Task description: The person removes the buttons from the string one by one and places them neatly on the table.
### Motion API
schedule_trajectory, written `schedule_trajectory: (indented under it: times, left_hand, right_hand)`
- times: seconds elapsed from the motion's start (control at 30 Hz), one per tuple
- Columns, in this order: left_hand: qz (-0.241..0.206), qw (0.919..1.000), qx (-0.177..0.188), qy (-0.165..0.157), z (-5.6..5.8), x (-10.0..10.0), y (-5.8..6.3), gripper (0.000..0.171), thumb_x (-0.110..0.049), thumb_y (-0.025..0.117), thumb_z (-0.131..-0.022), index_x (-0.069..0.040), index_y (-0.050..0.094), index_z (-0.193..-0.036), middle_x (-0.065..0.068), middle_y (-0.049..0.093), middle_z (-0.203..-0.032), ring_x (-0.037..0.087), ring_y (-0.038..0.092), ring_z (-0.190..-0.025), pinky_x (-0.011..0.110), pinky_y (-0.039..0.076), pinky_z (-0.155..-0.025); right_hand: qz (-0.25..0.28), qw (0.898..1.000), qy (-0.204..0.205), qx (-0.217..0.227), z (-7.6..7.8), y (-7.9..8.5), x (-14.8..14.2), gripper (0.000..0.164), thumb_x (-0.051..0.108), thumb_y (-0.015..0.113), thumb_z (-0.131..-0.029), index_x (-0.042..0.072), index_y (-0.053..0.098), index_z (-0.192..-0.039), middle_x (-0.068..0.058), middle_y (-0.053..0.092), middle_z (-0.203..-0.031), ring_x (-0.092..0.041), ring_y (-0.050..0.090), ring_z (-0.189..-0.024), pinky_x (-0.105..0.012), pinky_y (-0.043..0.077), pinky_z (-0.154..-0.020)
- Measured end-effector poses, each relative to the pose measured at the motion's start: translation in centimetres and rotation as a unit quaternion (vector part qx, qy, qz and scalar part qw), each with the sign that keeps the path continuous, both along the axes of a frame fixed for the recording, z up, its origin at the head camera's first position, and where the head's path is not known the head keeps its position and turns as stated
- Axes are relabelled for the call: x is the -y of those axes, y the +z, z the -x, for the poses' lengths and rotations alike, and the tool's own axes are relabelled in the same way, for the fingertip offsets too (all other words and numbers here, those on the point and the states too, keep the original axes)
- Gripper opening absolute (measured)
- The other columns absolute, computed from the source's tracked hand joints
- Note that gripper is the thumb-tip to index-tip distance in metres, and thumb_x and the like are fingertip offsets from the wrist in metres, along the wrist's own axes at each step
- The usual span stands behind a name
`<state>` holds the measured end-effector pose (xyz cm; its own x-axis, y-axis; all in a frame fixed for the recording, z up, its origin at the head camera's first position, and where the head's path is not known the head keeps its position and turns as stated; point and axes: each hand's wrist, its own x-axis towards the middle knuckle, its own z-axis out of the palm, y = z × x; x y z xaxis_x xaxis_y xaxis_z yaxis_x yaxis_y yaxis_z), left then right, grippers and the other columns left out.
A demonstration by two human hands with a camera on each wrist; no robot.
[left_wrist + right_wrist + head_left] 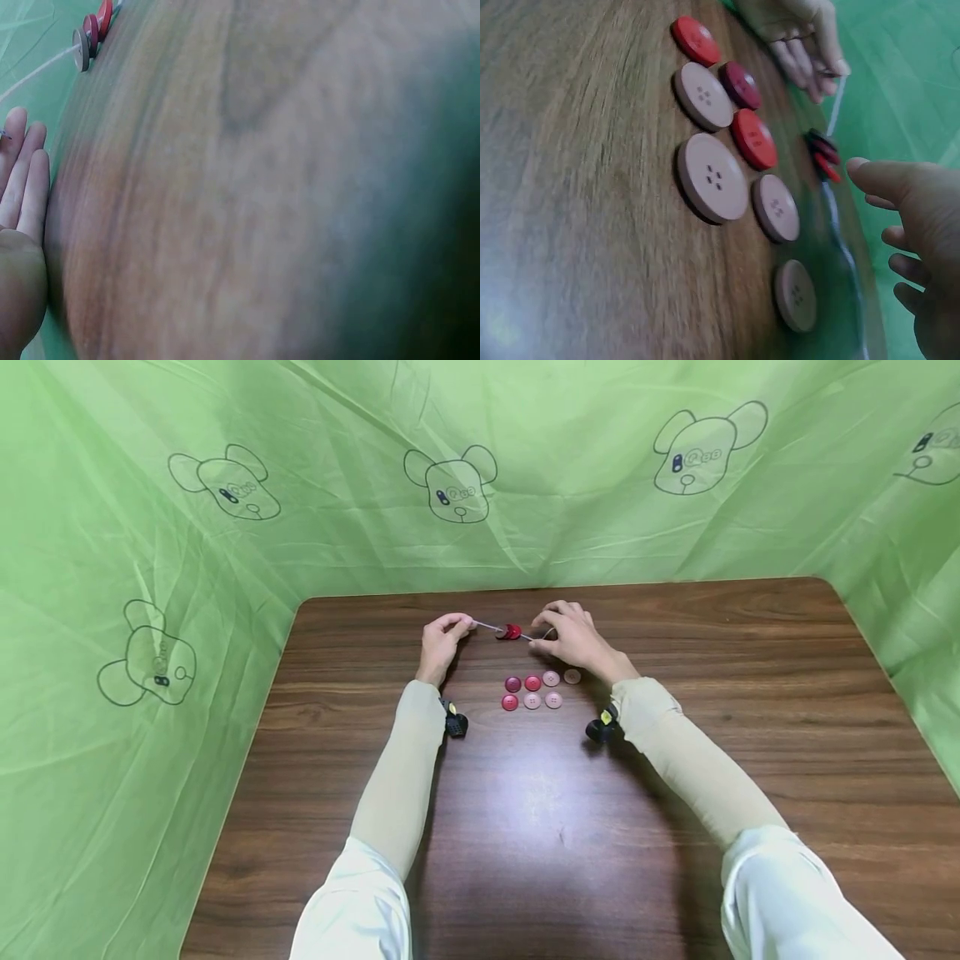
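Note:
A thin pale cord (486, 626) stretches near the table's far side, with a small stack of buttons (513, 632) threaded on it. Grey, dark red and bright red buttons (91, 34) show on the cord in the left wrist view. My left hand (440, 647) pinches the cord's left end between thumb and fingertips. Just right of the stack is my right hand (573, 639), its thumb and fingers apart. In the right wrist view the thumb (877, 176) lies close to the threaded buttons, and the cord (844, 244) runs slack past the hand.
Several loose buttons lie flat in two rows nearer to me, among them a dark red one (513, 684), red ones (510, 702), pink ones (553, 700) and a beige one (572, 677). Green cloth (562, 543) hangs around the brown wooden table (337, 760).

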<state>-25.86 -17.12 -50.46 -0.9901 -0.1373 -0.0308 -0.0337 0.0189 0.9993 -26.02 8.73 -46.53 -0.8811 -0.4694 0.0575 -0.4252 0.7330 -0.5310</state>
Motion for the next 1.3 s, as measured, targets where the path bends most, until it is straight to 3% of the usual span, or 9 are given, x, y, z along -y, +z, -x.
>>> schedule_trajectory:
  times: [0.33, 0.63, 1.03, 1.3]
  left_hand:
    - [0.005, 1.0000, -0.006, -0.004, -0.1, 0.0, 0.0, 0.029, -0.015, 0.066, -0.091, 0.010, 0.066, -0.107, 0.011, 0.073, -0.091, 0.009, 0.067, -0.084, 0.028, 0.056, -0.087]
    - [0.008, 0.9999, -0.004, -0.011, -0.2, 0.0, 0.4, 0.029, -0.013, 0.065, -0.092, 0.011, 0.065, -0.108, 0.019, 0.071, -0.098, 0.017, 0.068, -0.090, 0.032, 0.055, -0.090]
    - [-0.003, 1.0000, -0.001, 0.002, 0.1, 0.0, 0.1, 0.025, -0.012, 0.067, -0.090, 0.009, 0.067, -0.104, 0.011, 0.073, -0.090, 0.012, 0.068, -0.086, 0.030, 0.056, -0.088]
    - [0.002, 1.0000, -0.003, -0.001, 0.0, 0.0, 0.1, 0.028, -0.013, 0.066, -0.091, 0.011, 0.066, -0.106, 0.013, 0.073, -0.092, 0.013, 0.068, -0.087, 0.029, 0.056, -0.087]
  right_hand:
    - [-0.034, 0.999, -0.009, 0.023, 1.4, -0.9, 1.6, 0.041, 0.036, 0.072, -0.085, 0.016, 0.063, -0.119, -0.017, 0.043, -0.138, -0.037, 0.034, -0.126, -0.052, 0.029, -0.101]
    - [-0.048, 0.998, -0.019, 0.030, 2.0, -1.1, 2.5, 0.041, 0.038, 0.071, -0.085, 0.020, 0.063, -0.120, -0.015, 0.042, -0.140, -0.036, 0.031, -0.128, -0.051, 0.027, -0.103]
    - [-0.051, 0.998, -0.009, 0.018, 2.5, -1.4, 3.3, 0.035, 0.038, 0.071, -0.085, 0.019, 0.064, -0.114, -0.014, 0.042, -0.139, -0.036, 0.032, -0.129, -0.050, 0.028, -0.103]
    - [-0.041, 0.999, -0.010, 0.010, 2.4, -1.5, 3.2, 0.029, 0.038, 0.070, -0.086, 0.018, 0.066, -0.107, -0.012, 0.044, -0.138, -0.035, 0.033, -0.129, -0.050, 0.027, -0.104]
